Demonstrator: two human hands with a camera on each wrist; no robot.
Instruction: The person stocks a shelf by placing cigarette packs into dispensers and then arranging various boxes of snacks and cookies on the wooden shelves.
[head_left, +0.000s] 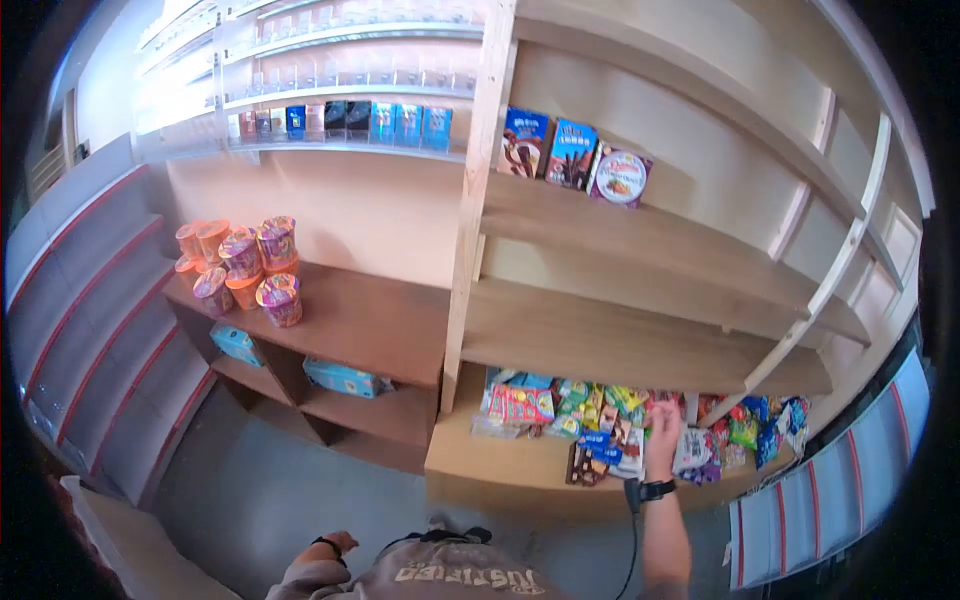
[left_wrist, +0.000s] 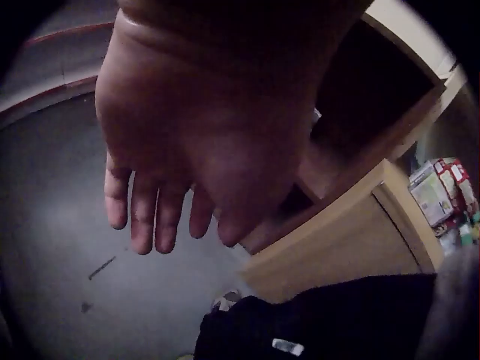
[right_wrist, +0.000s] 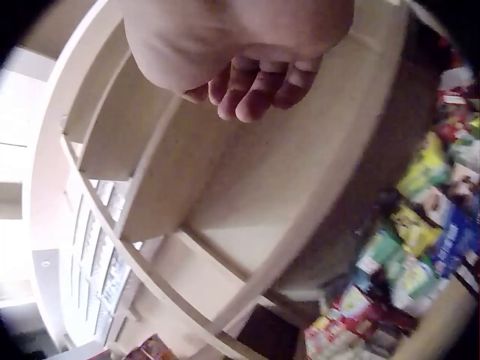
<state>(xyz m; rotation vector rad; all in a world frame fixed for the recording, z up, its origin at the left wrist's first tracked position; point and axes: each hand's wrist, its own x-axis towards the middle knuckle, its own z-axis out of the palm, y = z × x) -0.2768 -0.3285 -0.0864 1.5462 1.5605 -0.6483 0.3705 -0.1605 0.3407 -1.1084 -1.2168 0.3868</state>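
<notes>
Hovering over snack packets (head_left: pixel 522 405), the right hand (head_left: pixel 661 438) (loosely curled, empty; left hand (left_wrist: pixel 202 127) open, empty) called for gentle handling.

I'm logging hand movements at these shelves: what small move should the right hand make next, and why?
Probably ease down to pinch the blue packet: the right hand looks empty, its fingers loosely curled, and it is already at the jumbled snack pile, with that packet close beside it.
</notes>
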